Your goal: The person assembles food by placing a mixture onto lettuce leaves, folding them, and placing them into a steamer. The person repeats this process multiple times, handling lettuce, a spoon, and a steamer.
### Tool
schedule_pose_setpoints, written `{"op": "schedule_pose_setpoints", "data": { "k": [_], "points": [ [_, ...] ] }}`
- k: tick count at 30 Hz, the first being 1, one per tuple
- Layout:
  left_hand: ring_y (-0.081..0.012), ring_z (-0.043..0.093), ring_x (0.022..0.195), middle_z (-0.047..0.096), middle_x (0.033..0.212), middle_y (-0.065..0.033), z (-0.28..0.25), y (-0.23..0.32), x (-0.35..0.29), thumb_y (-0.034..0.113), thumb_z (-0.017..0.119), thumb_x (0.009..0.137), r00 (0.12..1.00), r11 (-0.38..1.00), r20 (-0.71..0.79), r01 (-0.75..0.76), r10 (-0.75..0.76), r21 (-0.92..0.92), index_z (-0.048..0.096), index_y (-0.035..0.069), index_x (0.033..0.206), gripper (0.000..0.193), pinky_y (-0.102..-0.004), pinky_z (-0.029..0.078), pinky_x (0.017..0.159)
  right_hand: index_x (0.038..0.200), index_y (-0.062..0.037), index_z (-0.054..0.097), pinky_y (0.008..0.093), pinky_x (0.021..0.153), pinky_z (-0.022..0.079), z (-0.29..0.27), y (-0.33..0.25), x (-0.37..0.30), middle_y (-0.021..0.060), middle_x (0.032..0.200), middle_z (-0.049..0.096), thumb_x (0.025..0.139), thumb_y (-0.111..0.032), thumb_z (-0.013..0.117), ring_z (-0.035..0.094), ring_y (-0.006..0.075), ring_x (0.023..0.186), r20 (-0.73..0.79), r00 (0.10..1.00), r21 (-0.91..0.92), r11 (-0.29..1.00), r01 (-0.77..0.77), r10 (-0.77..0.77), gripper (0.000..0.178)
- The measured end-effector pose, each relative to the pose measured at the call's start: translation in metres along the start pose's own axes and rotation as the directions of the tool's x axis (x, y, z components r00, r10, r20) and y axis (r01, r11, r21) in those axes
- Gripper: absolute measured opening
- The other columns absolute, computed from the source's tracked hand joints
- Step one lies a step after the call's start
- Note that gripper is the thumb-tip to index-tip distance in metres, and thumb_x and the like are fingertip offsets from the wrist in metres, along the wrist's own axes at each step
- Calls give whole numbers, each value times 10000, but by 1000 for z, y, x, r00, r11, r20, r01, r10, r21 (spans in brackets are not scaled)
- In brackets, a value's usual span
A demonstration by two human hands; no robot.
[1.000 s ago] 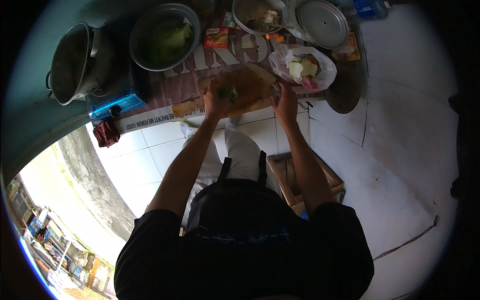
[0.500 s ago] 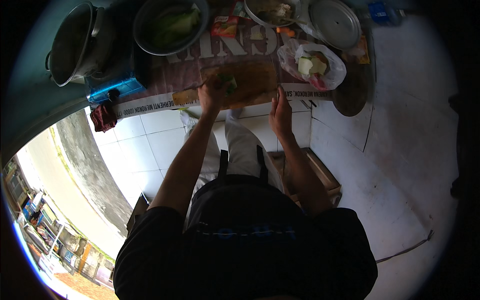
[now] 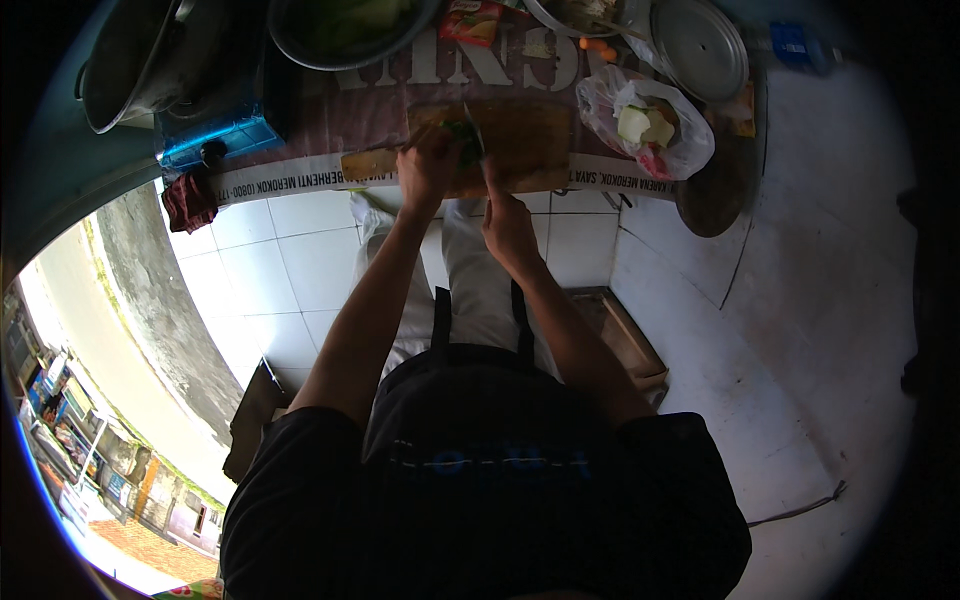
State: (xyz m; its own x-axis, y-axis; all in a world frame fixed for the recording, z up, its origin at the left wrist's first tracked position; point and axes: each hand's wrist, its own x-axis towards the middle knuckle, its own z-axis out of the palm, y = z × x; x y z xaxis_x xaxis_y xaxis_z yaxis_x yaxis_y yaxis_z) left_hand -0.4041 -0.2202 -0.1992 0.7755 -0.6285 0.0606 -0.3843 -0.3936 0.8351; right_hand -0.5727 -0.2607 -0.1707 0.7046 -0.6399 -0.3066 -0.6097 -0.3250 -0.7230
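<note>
On the wooden cutting board (image 3: pixel 535 140), my left hand (image 3: pixel 425 165) closes over a dark green leafy vegetable (image 3: pixel 463 133) and presses it against the wood. My right hand (image 3: pixel 509 228) grips a knife (image 3: pixel 474 128) by its handle. Its blade points away from me, right beside the greens and close to my left fingers. Whether the edge touches the vegetable I cannot tell.
A blue stove (image 3: pixel 215 145) with a large pot (image 3: pixel 130 75) stands at the left. Behind the board are a basin (image 3: pixel 340 60) with greens and a red packet (image 3: pixel 470 22). A plastic bag (image 3: pixel 690 150) holding pale cut vegetable and a round lid (image 3: pixel 700 50) lie at the right.
My right hand has brought the knife leftward from the board's right edge to the greens. The left hand still holds the vegetable. The view has shifted slightly.
</note>
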Motion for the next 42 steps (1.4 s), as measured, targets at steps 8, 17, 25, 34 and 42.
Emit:
{"op": "schedule_pose_setpoints", "data": {
  "k": [8,17,25,34,42],
  "points": [
    [-306,728,721,715,826,-112,2,-5,-1,159,817,810,1000,999,2,24,-24,-25,740,74,880,135,-412,563,649,1633,-135,229,581,801,556,1,-5,1,313,1064,688,970,-5,542,682,496,954,37,997,-37,997,-67,69,745],
    [-304,742,741,735,842,-118,3,-4,-2,180,814,814,998,998,7,63,-63,-9,748,88,898,142,-406,573,665,1637,-181,218,599,779,552,16,3,13,328,1067,663,965,-30,542,676,510,911,-32,999,-109,994,5,-8,762],
    [-309,742,745,736,846,-115,7,-5,0,197,818,820,997,997,-25,71,-72,-12,733,80,882,157,-410,577,659,1641,-116,207,547,607,548,-4,0,-13,248,724,650,987,-31,550,683,425,667,106,989,-246,967,-70,99,743],
    [-335,748,788,750,852,-129,9,-3,0,226,852,758,978,977,23,205,-207,61,628,58,1033,393,-431,583,719,1639,-158,238,562,670,549,0,6,-14,250,775,673,1002,-48,548,694,438,736,36,996,-125,989,-81,86,716],
    [-360,744,842,753,863,-141,5,18,10,255,855,712,930,927,92,339,-356,159,656,59,1143,513,-470,573,763,1630,-205,289,567,769,519,-13,9,26,284,1001,692,1057,-68,488,680,491,942,-79,996,73,997,-24,29,622]
  ]
}}
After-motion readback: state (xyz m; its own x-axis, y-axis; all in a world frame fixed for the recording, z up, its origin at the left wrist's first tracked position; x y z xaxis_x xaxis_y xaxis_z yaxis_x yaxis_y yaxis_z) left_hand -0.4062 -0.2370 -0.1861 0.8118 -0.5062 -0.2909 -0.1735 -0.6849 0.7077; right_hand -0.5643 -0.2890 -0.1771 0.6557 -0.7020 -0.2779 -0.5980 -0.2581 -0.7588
